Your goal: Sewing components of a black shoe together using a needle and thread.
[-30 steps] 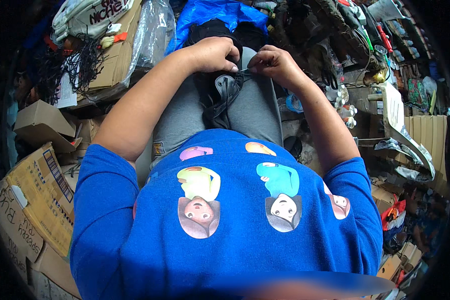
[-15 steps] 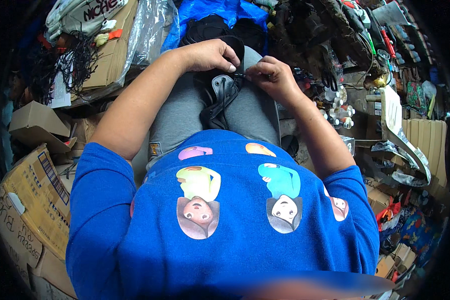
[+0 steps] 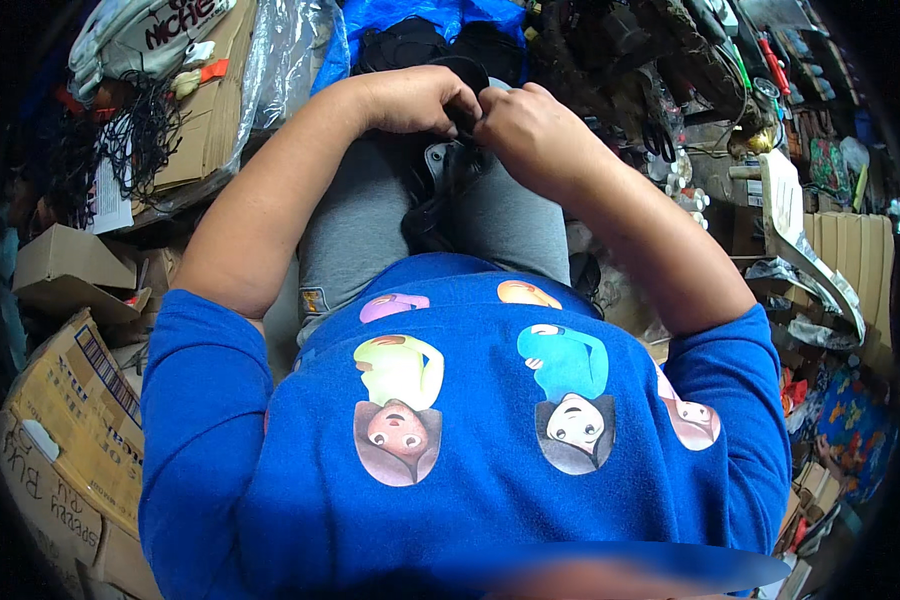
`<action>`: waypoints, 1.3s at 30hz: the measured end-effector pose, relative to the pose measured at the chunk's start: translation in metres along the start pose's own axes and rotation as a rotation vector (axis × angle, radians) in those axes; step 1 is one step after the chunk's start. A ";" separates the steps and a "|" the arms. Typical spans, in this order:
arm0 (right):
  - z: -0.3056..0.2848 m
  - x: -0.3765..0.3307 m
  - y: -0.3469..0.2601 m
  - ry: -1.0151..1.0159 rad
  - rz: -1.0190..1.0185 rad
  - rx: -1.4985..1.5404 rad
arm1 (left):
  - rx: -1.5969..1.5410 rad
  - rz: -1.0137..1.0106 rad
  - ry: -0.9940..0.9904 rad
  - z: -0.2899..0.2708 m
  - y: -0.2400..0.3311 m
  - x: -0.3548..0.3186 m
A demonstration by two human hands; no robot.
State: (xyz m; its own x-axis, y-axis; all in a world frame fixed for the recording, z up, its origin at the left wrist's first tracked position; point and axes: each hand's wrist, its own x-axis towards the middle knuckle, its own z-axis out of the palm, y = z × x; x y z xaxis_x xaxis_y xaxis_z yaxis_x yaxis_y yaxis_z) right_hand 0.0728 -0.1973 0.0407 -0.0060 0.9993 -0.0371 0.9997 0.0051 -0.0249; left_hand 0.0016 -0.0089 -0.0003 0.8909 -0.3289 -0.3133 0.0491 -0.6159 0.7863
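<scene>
A black leather shoe (image 3: 436, 168) with metal eyelets and a dark lace lies between my thighs, on my grey trousers (image 3: 355, 215). My left hand (image 3: 422, 100) is closed over its far part, thumb and fingers bent down onto the dark material. Right against it, my right hand (image 3: 532, 128) is closed in a pinch, its knuckles upward. Whatever sits between the right fingertips is hidden by the hand. The two hands meet just above the eyelets, so much of the shoe is covered.
More black shoes or dark pieces (image 3: 405, 45) lie beyond my knees on a blue plastic sheet (image 3: 320, 75). Cardboard boxes (image 3: 70, 262) stand at the left, with a tangle of black laces (image 3: 145, 140) farther off. Small bottles (image 3: 692, 198) and cluttered shelves crowd the right.
My right hand has moved left and up, turning its back upward, and now meets the left. The dark strand seen at its fingertips is hidden now. My left hand stays nearly in place.
</scene>
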 end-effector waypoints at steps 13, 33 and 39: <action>0.036 -0.018 0.030 0.103 0.415 1.057 | 0.085 0.016 0.779 0.050 -0.006 -0.057; 0.082 -0.042 0.054 0.519 0.660 2.496 | -1.726 0.277 0.683 0.045 -0.036 -0.074; 0.071 -0.095 0.099 -0.022 0.799 1.203 | -0.830 -0.400 1.024 0.002 -0.003 -0.121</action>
State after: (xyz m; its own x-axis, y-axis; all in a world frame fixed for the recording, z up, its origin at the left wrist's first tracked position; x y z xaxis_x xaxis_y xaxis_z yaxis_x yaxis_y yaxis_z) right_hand 0.1705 -0.2943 -0.0294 0.5227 0.7193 -0.4576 0.1092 -0.5888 -0.8008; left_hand -0.1071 0.0312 0.0345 0.6663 0.6599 -0.3474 0.3082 0.1805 0.9340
